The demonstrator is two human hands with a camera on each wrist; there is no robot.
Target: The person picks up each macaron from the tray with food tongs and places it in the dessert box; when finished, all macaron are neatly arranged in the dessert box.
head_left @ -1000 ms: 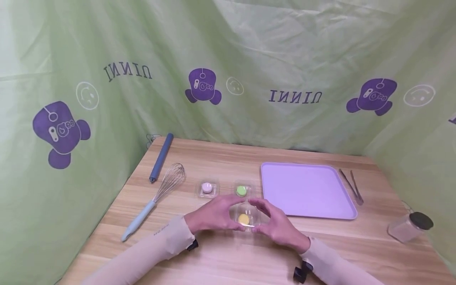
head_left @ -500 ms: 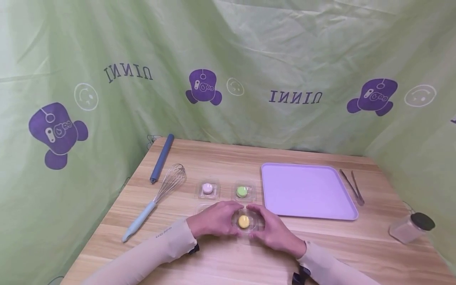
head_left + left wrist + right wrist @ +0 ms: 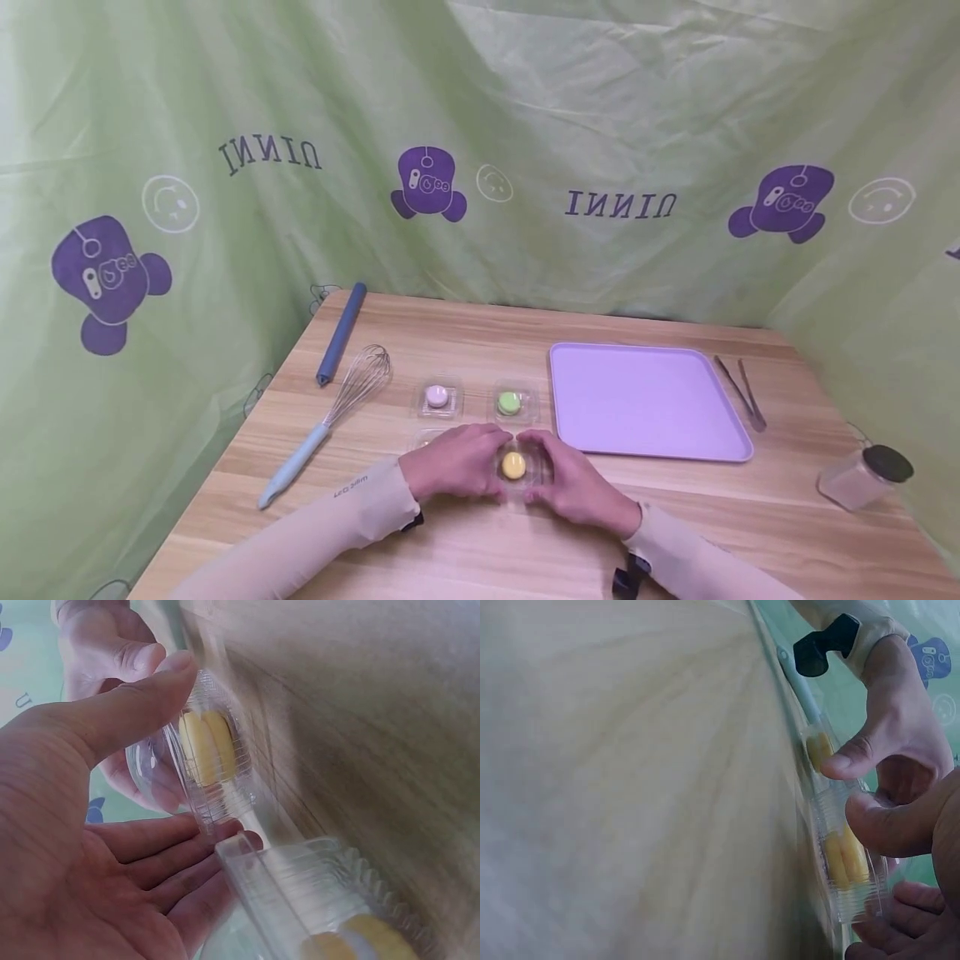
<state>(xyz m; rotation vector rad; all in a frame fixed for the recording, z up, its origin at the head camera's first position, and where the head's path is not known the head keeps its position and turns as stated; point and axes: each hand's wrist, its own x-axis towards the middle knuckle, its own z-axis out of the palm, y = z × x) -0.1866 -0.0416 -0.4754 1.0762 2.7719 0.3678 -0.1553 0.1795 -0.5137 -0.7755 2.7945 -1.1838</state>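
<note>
Between my two hands on the table is a clear plastic box with a yellow macaron inside, its lid down. My left hand holds the box's left side, thumb at the near edge and fingers at the far edge. On the opposite side, my right hand grips it likewise, with the thumb near the box front in the right wrist view. Another clear box with a yellowish macaron stands beside the left fingers, mostly hidden by that hand in the head view.
Behind the hands sit boxes with a pink macaron and a green macaron. A purple tray and tongs lie right, with a black-lidded jar beyond. A whisk and blue rod lie left.
The lid of the yellow macaron's box, raised a second ago, has come down between both hands. The hands then stay nearly still around the box.
</note>
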